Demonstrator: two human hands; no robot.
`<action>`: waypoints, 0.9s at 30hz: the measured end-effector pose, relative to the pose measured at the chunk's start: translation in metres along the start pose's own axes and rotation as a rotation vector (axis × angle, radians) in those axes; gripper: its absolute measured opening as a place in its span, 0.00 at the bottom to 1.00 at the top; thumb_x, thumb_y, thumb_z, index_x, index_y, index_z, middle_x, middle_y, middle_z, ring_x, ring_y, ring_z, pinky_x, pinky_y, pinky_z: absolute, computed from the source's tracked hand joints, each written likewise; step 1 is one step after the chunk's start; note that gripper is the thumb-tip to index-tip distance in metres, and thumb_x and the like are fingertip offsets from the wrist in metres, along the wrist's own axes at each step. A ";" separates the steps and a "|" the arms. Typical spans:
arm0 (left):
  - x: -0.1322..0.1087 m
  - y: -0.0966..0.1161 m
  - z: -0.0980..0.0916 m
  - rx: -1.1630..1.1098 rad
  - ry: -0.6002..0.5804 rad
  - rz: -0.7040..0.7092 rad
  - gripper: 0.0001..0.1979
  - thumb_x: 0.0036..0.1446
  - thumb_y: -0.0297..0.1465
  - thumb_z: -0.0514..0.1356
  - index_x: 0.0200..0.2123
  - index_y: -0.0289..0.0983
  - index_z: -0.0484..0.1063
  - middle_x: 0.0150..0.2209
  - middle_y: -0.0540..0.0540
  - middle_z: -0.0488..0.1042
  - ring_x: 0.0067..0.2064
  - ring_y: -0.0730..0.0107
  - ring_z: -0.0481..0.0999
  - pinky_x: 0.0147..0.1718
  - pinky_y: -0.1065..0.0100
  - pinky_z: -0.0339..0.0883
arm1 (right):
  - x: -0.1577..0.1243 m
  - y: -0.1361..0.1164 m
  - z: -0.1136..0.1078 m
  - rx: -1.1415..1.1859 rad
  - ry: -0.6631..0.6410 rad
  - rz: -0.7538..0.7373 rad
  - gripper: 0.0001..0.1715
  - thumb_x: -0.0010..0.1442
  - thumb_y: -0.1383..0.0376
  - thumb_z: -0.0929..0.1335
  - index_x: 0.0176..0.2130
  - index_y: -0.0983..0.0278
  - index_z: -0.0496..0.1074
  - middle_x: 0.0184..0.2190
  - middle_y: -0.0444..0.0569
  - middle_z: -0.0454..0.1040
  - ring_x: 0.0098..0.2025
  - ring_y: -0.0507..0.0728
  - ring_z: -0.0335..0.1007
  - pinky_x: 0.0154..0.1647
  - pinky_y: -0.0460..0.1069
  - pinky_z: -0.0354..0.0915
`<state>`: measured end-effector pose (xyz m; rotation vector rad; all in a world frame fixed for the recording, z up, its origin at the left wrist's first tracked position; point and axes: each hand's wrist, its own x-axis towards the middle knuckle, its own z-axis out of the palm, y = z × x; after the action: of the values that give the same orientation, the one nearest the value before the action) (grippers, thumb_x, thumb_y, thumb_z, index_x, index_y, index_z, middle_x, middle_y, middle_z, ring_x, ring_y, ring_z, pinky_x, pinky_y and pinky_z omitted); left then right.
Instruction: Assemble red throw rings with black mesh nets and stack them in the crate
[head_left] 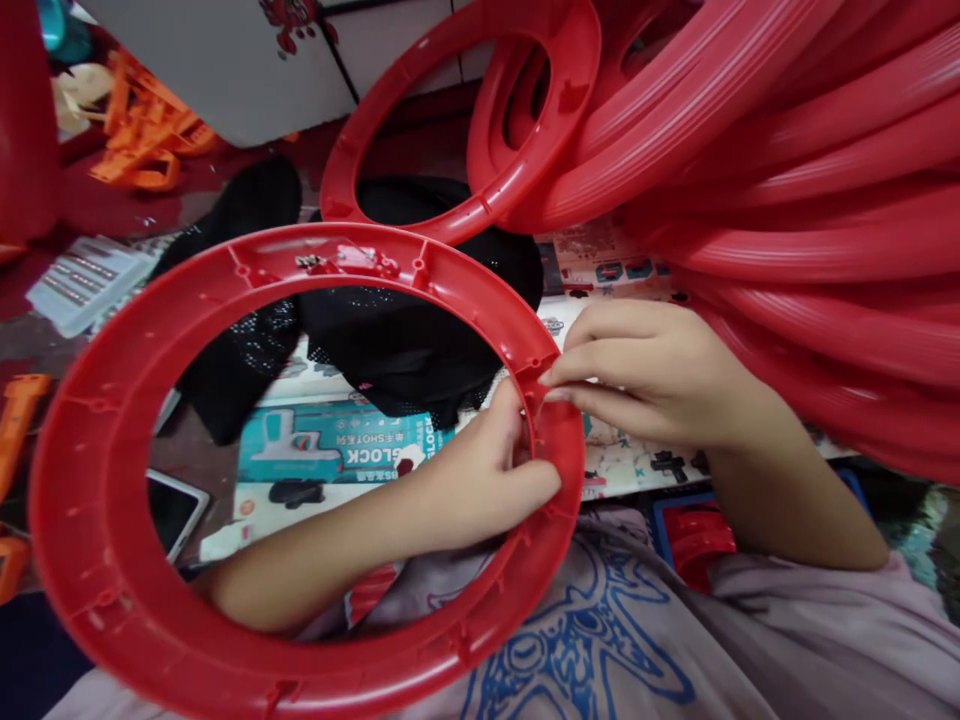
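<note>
A large red plastic ring (82, 470), its hollow ribbed side facing up, is tilted in front of me. My left hand (472, 480) reaches through the ring's opening and grips its right side, thumb on the channel. My right hand (645, 370) is closed in a pinch at the same right part of the ring. Its fingertips are at the channel near a small rib; whatever is between them is too small to make out. In the ring's far channel lie a small red piece (364, 260) and a little heap of tiny metal parts (307, 263), probably screws.
Behind stands a second red ring (341, 165), beside a big stack of red ribbed curved tubes (750, 200) on the right. Black cloth (405, 340) lies on printed cardboard (292, 440). At left are orange plastic parts (146, 130), a clear case (90, 280) and a phone (176, 510).
</note>
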<state>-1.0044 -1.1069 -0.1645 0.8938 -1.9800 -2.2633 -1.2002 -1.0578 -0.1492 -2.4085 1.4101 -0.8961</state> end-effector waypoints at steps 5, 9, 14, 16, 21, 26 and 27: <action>-0.002 -0.001 0.000 0.108 -0.115 -0.031 0.22 0.52 0.25 0.55 0.51 0.40 0.55 0.37 0.51 0.64 0.36 0.68 0.67 0.34 0.66 0.67 | 0.001 0.001 0.001 0.036 0.012 -0.065 0.12 0.65 0.70 0.63 0.35 0.67 0.75 0.31 0.48 0.71 0.34 0.50 0.66 0.36 0.45 0.63; -0.005 -0.002 0.000 0.165 -0.140 -0.044 0.22 0.53 0.27 0.56 0.52 0.39 0.54 0.38 0.49 0.66 0.37 0.66 0.68 0.35 0.65 0.67 | 0.001 0.004 0.001 0.054 -0.024 -0.060 0.10 0.63 0.70 0.65 0.34 0.68 0.76 0.29 0.47 0.70 0.31 0.50 0.65 0.32 0.45 0.60; -0.008 -0.002 -0.002 0.178 -0.205 -0.077 0.20 0.53 0.28 0.58 0.50 0.36 0.56 0.39 0.47 0.67 0.40 0.63 0.69 0.38 0.62 0.68 | 0.001 0.004 -0.001 0.074 -0.091 -0.043 0.07 0.61 0.70 0.67 0.32 0.67 0.76 0.27 0.45 0.71 0.29 0.50 0.64 0.30 0.45 0.56; -0.008 -0.002 -0.001 0.119 -0.217 -0.085 0.20 0.54 0.27 0.57 0.50 0.37 0.56 0.39 0.47 0.67 0.41 0.63 0.70 0.39 0.62 0.68 | 0.001 0.004 -0.001 0.068 -0.099 -0.026 0.07 0.60 0.70 0.68 0.32 0.67 0.77 0.26 0.45 0.70 0.29 0.50 0.64 0.30 0.45 0.55; -0.004 -0.005 0.006 -0.178 -0.202 -0.049 0.24 0.56 0.25 0.56 0.54 0.39 0.52 0.42 0.47 0.65 0.43 0.66 0.69 0.41 0.64 0.68 | 0.000 0.004 -0.004 0.071 -0.095 0.029 0.08 0.59 0.70 0.69 0.28 0.67 0.77 0.23 0.43 0.68 0.25 0.48 0.60 0.26 0.44 0.51; -0.004 -0.004 0.009 -0.253 -0.226 -0.080 0.22 0.55 0.24 0.57 0.52 0.39 0.54 0.42 0.48 0.65 0.41 0.71 0.68 0.40 0.67 0.66 | 0.000 0.003 -0.010 0.100 -0.102 0.047 0.09 0.58 0.70 0.70 0.26 0.67 0.76 0.22 0.41 0.66 0.25 0.46 0.60 0.26 0.43 0.51; -0.004 -0.004 0.009 -0.260 -0.235 -0.095 0.20 0.55 0.24 0.57 0.50 0.39 0.55 0.41 0.48 0.64 0.40 0.72 0.68 0.38 0.68 0.66 | 0.000 0.002 -0.011 0.112 -0.106 0.047 0.09 0.57 0.70 0.70 0.26 0.67 0.76 0.22 0.41 0.66 0.25 0.45 0.60 0.26 0.42 0.51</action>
<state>-1.0038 -1.0969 -0.1659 0.7407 -1.6913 -2.7103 -1.2080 -1.0574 -0.1416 -2.2950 1.3364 -0.8008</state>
